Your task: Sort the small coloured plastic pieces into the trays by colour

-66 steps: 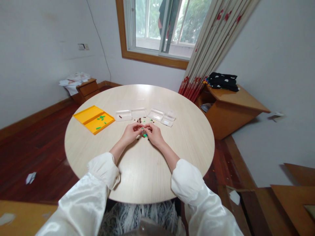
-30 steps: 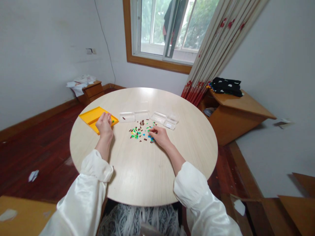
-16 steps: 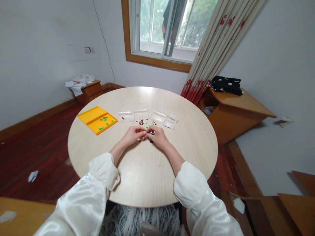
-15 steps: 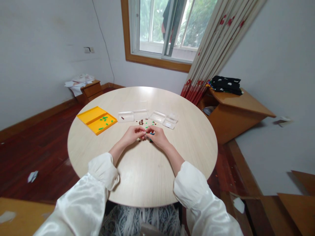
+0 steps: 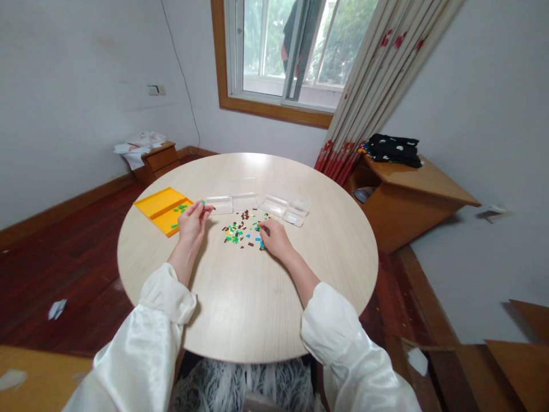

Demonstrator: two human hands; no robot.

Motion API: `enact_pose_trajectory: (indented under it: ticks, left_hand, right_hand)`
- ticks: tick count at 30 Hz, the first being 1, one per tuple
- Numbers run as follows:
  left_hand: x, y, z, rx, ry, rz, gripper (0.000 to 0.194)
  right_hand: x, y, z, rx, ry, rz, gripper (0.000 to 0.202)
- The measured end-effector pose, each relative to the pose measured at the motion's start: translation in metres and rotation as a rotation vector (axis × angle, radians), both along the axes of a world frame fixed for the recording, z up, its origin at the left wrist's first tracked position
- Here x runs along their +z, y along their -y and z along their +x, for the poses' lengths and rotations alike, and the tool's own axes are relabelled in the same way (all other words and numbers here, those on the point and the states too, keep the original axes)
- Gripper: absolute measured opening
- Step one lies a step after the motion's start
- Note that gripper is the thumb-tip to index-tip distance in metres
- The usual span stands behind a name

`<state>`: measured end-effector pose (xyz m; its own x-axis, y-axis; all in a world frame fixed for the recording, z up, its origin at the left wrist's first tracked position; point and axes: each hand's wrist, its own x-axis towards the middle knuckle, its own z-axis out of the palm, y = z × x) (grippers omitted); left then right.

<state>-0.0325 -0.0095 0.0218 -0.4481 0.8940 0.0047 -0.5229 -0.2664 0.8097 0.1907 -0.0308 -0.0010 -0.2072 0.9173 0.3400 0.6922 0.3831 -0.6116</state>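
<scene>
My left hand is closed in a pinch on a small green piece, beside the right edge of the yellow tray. Several green pieces lie in that tray. A pile of small brown, green, yellow and blue pieces is scattered over the middle of the round table. At the right side of the pile is my right hand, its fingers curled together by some blue and green pieces; whether it grips one is too small to tell. A brown piece shows beside my left fingertips, over a clear box.
Open clear plastic boxes stand behind the pile. A brown cabinet with dark cloth on it is at the right, and a small drawer unit with papers is at the back left.
My left hand has moved left from the pile to the yellow tray with a green piece. My right hand has stayed near the pile, and the pieces once hidden under both hands now show.
</scene>
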Motion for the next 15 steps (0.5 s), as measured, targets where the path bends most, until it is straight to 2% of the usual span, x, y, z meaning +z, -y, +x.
enact_pose_trajectory:
  ticks: [6, 15]
  left_hand:
    - [-0.002, -0.006, -0.028, 0.222, 0.072, -0.039, 0.016]
    - [-0.011, -0.013, -0.046, 0.382, 0.003, -0.133, 0.012]
  right_hand:
    - [0.001, 0.003, -0.004, -0.052, 0.142, -0.030, 0.028]
    - [0.000, 0.004, -0.008, 0.035, 0.263, -0.013, 0.029]
